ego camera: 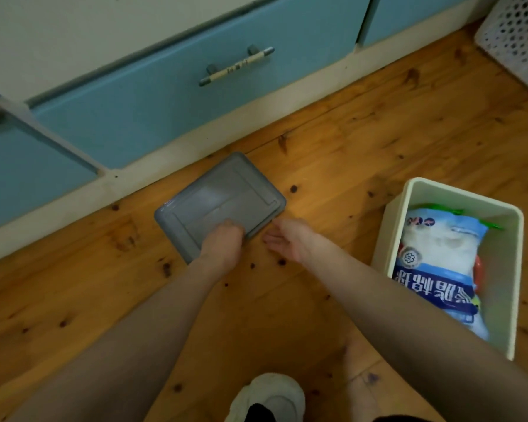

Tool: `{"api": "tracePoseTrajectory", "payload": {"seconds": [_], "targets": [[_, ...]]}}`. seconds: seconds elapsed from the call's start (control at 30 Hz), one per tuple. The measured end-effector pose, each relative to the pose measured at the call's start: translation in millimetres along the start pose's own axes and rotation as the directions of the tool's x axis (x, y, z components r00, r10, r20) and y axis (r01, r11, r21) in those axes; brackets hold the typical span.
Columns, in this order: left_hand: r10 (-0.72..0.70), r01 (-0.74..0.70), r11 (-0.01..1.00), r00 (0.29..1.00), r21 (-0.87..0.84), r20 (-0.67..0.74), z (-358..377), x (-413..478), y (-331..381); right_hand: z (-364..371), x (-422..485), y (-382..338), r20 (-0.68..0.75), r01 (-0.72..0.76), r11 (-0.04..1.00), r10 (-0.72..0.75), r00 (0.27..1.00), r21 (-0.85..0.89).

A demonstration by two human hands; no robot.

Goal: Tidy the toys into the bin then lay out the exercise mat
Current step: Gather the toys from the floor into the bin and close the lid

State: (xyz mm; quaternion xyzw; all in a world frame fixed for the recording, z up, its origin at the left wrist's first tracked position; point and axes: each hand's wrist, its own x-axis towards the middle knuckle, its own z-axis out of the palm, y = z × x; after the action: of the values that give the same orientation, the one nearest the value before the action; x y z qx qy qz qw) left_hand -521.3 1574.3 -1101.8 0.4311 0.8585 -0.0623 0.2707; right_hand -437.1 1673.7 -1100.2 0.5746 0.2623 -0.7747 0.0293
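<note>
On the knotty pine plank floor (333, 153), a flat grey rectangular plastic lid (220, 202) lies close to the base of a blue-fronted drawer unit (153, 95). The left hand (223, 242) rests on the lid's near edge with its fingers curled over the rim, apparently pinching it. The right hand (287, 239) hovers just beside the lid's near corner, palm turned up and fingers loosely spread, holding nothing.

To the right, well apart from the lid, stands the cream rectangular plastic bin (457, 205), already holding a blue-and-white printed plastic bag (439, 269) and something with green and orange parts beneath it. No loose toys and no exercise mat are in view.

The step in hand looks like picking up the lid, probably to close the bin. To do it well, the right hand should slide under the free corner so both hands share the load; the lid should stay level as it goes over and be lined up square with the rim, with the bag tucked below the edge before pressing down.
</note>
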Motion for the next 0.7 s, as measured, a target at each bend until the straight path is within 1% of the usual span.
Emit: {"api": "tracePoseTrajectory", "payload": {"seconds": [0.1,0.17,0.23,0.3,0.33,0.4,0.47,0.5,0.53,0.57,0.63,0.67,0.7], "targets": [[0.035,-0.040,0.996,0.997,-0.077,-0.073,-2.9,1.0,10.4,1.0,4.4,1.2,0.007,0.008,1.000,-0.008,1.000,0.005],[0.089,-0.106,0.988,0.986,-0.112,-0.143,-7.3,0.2,22.8,0.4,3.9,1.3,0.011,0.034,0.998,-0.034,0.999,0.051],[0.151,-0.180,0.972,0.971,-0.148,-0.184,-12.8,-2.5,34.2,-2.4,1.3,-0.6,-0.017,0.097,0.991,-0.096,0.995,0.088],[0.191,-0.245,0.940,0.954,-0.238,-0.229,-19.8,-4.7,44.1,-9.0,-3.9,-5.7,-0.047,0.182,0.981,-0.179,0.983,0.070],[0.180,-0.259,0.916,0.948,-0.306,-0.263,-24.4,-5.2,47.8,-13.0,-8.1,-9.5,-0.045,0.218,0.975,-0.217,0.975,0.035],[0.095,-0.269,0.841,0.927,-0.469,-0.363,-37.6,-6.4,57.5,-24.8,-21.6,-18.5,-0.033,0.296,0.955,-0.297,0.954,-0.030],[-0.025,-0.293,0.738,0.888,-0.608,-0.459,-54.8,-4.2,72.3,-39.9,-41.6,-30.5,-0.037,0.379,0.925,-0.380,0.924,-0.043],[-0.083,-0.296,0.678,0.879,-0.673,-0.470,-64.3,-2.0,80.8,-47.4,-52.8,-37.1,-0.041,0.413,0.910,-0.414,0.909,-0.029],[-0.127,-0.301,0.591,0.882,-0.749,-0.454,-73.6,-0.7,90.8,-56.2,-65.1,-43.6,-0.040,0.448,0.894,-0.448,0.893,0.002],[-0.154,-0.302,0.468,0.897,-0.830,-0.413,-83.3,-0.7,105.6,-68.8,-80.7,-50.8,-0.038,0.497,0.867,-0.496,0.868,0.038],[-0.191,-0.261,0.185,0.936,-0.947,-0.296,-99.0,-1.2,131.7,-91.6,-109.2,-62.1,-0.022,0.582,0.808,-0.582,0.813,0.095],[-0.192,-0.227,0.054,0.953,-0.972,-0.233,-106.8,-2.8,144.1,-103.0,-122.4,-66.1,-0.024,0.618,0.780,-0.619,0.785,0.100],[-0.175,-0.181,-0.045,0.970,-0.982,-0.171,-114.0,-5.2,157.0,-115.4,-135.8,-68.8,-0.044,0.653,0.753,-0.652,0.757,0.079]]}}
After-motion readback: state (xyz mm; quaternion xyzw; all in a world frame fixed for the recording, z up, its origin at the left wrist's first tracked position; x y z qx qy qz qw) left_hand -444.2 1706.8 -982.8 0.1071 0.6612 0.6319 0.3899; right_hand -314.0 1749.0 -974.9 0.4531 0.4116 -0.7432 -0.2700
